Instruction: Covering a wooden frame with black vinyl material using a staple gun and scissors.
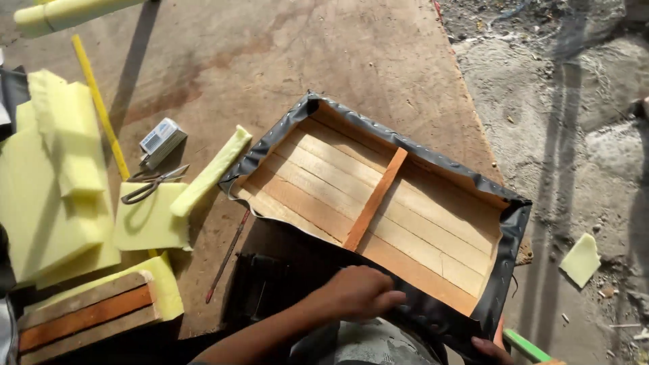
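Fabric edge (433,312) under left hand (358,292), seemingly.

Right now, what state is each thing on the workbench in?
Wooden slatted frame: upside down, black covering wrapped over its edges.
Black covering: near edge loose, pressed by left hand.
Right hand: fingertips on the covering's corner.
Metal scissors: shut, lying on yellow foam block.

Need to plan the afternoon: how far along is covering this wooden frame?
Black covering already wraps the frame's far and side edges. The left hand presses it along the near edge; the right hand is at the corner. The near-left flap remains loose.
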